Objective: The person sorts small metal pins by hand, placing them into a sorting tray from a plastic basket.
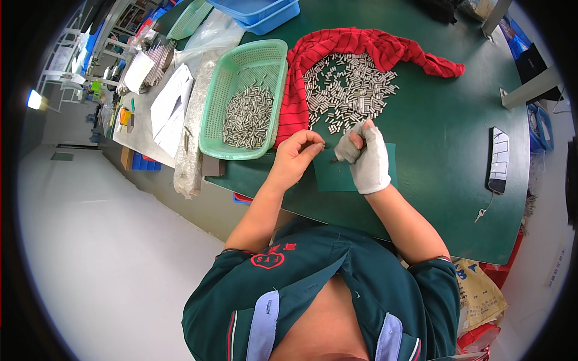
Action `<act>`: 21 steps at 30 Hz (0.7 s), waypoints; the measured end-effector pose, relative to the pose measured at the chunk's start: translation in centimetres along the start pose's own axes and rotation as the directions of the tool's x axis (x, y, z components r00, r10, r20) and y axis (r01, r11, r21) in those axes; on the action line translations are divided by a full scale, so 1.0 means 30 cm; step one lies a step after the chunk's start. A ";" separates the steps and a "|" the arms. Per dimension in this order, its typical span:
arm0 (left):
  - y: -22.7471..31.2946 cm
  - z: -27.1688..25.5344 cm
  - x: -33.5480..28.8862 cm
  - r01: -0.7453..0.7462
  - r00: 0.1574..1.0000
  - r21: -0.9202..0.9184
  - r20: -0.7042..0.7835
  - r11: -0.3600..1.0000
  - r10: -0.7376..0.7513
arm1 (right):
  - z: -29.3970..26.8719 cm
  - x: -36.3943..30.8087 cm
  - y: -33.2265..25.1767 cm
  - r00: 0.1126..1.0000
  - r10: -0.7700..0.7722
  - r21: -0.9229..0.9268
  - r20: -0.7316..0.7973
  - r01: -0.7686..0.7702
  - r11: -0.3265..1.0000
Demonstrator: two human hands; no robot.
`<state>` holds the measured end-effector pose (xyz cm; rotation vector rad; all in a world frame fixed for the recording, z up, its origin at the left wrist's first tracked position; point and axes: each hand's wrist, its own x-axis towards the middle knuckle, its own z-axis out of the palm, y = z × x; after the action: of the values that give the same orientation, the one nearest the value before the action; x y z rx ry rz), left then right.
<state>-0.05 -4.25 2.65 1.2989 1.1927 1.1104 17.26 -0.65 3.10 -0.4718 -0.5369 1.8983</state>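
Note:
My bare left hand (298,153) pinches a small metal pin between thumb and fingers above the green table (445,120). My right hand (366,155), in a white fingerless glove, grips a small dark tool whose tip points toward the left hand. Both hands hover over a small green mat (337,174). Just beyond them a heap of short silver metal pins (346,90) lies on a red striped cloth (361,45). A green plastic basket (241,66) at the left holds more pins (247,117).
A phone (498,159) with a key on a cord lies at the right. Blue trays (259,12) stand at the back. Plastic bags, papers and a metal bench fill the left side. A sack (478,289) sits on the floor at the lower right.

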 end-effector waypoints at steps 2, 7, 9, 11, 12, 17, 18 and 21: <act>0.005 0.005 -0.004 0.041 0.999 0.019 -0.031 0.999 -0.041 | 0.004 -0.003 -0.002 1.000 0.001 -0.008 0.001 -0.001 1.000; 0.007 0.010 -0.019 0.051 0.997 0.206 -0.062 0.977 -0.039 | 0.011 -0.007 -0.005 1.000 -0.022 -0.031 -0.017 0.021 0.999; 0.006 0.012 -0.023 0.074 0.996 0.217 -0.070 0.973 -0.060 | 0.014 -0.006 -0.010 0.999 -0.037 -0.036 0.014 0.037 0.999; -0.004 0.015 -0.025 0.126 0.988 0.068 -0.097 0.990 -0.119 | 0.013 -0.008 -0.014 0.999 -0.048 -0.044 0.019 0.049 0.998; -0.005 0.016 -0.026 0.127 0.988 0.068 -0.098 0.990 -0.120 | 0.012 -0.007 -0.016 0.998 -0.062 -0.052 0.027 0.064 0.997; -0.022 0.019 -0.029 0.167 0.979 -0.033 -0.116 0.985 -0.170 | 0.014 -0.011 -0.018 0.999 -0.035 -0.041 0.030 0.036 0.999; -0.024 0.021 -0.031 0.169 0.978 -0.034 -0.115 0.985 -0.172 | 0.015 -0.013 -0.016 0.999 -0.023 -0.058 0.035 0.026 0.998; -0.022 0.028 -0.040 0.173 0.979 0.102 -0.126 0.980 -0.160 | 0.012 -0.016 -0.017 0.994 -0.010 -0.084 0.106 0.019 0.996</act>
<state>0.64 -5.52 1.94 1.2056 1.4424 1.0205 17.62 -0.97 3.74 -0.4236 -0.6911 1.9000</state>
